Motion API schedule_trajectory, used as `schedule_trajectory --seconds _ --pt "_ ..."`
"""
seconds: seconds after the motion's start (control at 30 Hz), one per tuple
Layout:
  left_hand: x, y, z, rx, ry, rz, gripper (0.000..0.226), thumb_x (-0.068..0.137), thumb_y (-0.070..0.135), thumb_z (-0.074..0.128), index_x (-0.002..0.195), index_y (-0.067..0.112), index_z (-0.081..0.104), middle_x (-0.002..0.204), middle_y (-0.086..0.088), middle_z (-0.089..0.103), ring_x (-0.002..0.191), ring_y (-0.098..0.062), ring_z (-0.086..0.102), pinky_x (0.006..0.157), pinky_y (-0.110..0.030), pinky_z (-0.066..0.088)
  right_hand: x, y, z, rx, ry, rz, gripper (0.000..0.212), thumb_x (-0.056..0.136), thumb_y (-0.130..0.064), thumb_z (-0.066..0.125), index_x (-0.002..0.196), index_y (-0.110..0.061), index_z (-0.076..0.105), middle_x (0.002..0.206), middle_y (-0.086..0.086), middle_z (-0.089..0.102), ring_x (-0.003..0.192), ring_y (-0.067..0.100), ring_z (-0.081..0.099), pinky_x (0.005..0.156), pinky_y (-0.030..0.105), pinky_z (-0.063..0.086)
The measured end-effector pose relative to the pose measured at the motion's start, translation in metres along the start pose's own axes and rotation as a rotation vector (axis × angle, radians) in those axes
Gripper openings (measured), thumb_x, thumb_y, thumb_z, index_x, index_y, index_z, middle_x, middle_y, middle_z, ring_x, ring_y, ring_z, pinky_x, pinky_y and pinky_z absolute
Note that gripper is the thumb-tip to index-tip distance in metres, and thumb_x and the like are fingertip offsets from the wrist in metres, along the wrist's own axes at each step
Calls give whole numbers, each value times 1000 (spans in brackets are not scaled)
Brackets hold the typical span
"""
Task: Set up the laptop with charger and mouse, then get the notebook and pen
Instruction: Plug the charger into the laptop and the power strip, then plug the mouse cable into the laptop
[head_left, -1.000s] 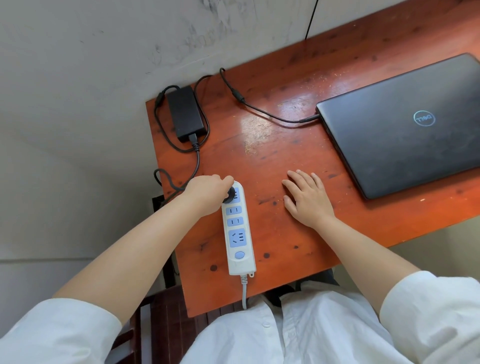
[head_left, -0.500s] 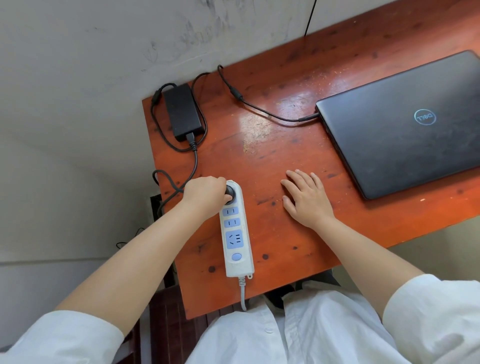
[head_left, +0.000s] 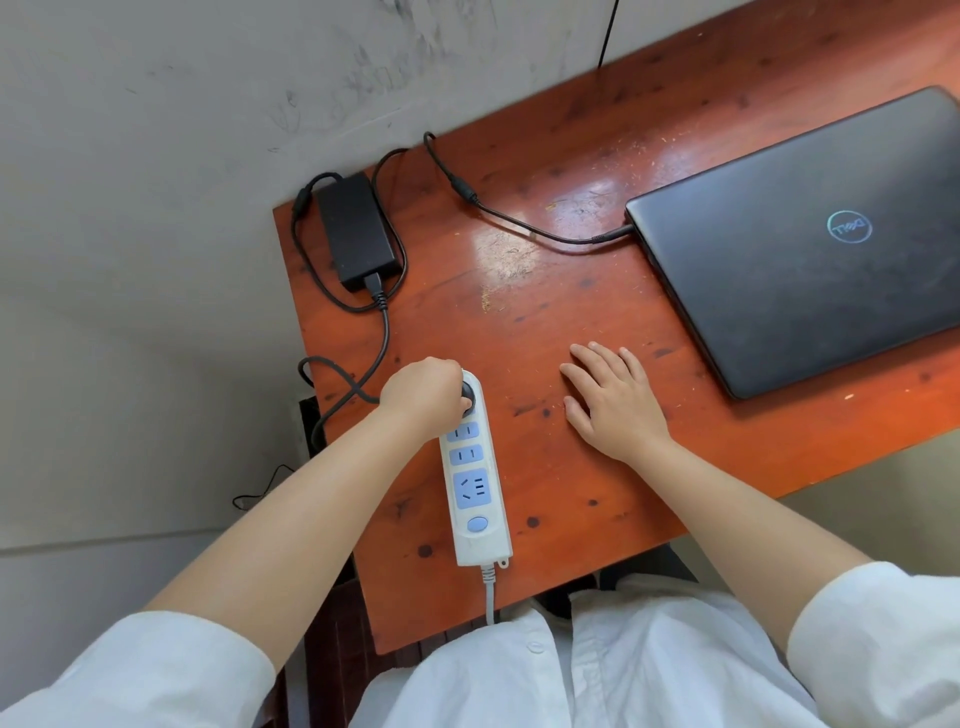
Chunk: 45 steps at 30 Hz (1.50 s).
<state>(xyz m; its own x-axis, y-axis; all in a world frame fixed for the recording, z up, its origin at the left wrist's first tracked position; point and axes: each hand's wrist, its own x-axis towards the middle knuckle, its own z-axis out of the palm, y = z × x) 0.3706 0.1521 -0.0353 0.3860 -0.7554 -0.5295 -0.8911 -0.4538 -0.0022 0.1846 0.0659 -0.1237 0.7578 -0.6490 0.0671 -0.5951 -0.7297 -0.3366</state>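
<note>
Gripping the black plug (head_left: 469, 397) seated in the far socket of the white power strip (head_left: 475, 480), our left hand (head_left: 423, 395) is curled around it. The charger brick (head_left: 357, 231) lies at the table's (head_left: 545, 322) far-left corner, its cable looping to the plug. Our right hand (head_left: 615, 400) rests flat, fingers spread, grasping nothing. The closed laptop (head_left: 810, 244), charger lead attached, lies rightmost.

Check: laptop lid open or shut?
Shut. The laptop lies flat on the table, lid down with its logo facing up; no screen or keyboard shows.
</note>
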Motion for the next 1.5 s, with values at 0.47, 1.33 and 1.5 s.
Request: schedule_trajectory --seconds 0.47,1.33,1.5 --pt "-2 -27 8 -103 135 -268 35 86 23 53 55 14 38 57 1 42 66 -25 52 45 -22 30 1 0 -1 -12 2 -5 34 78 -13 69 110 -4 63 126 18 60 122 37 50 103 57 34" --pt "32 297 -101 -76 594 180 34 89 17 46 122 9 47 128 -13 52 121 -30 42 94 -40 40 2 205 -261 -135 453 -32 27 66 -6 66 91 5 68 92 25 71 85 40 67 75 48 54" --pt "40 406 -142 -85 641 180 40 87 22 49 124 6 44 124 -14 53 118 -32 43 92 -42 42 -22 309 -333 -184 430 93 39 80 -12 62 117 -1 57 122 20 60 114 35 52 95 43 39"
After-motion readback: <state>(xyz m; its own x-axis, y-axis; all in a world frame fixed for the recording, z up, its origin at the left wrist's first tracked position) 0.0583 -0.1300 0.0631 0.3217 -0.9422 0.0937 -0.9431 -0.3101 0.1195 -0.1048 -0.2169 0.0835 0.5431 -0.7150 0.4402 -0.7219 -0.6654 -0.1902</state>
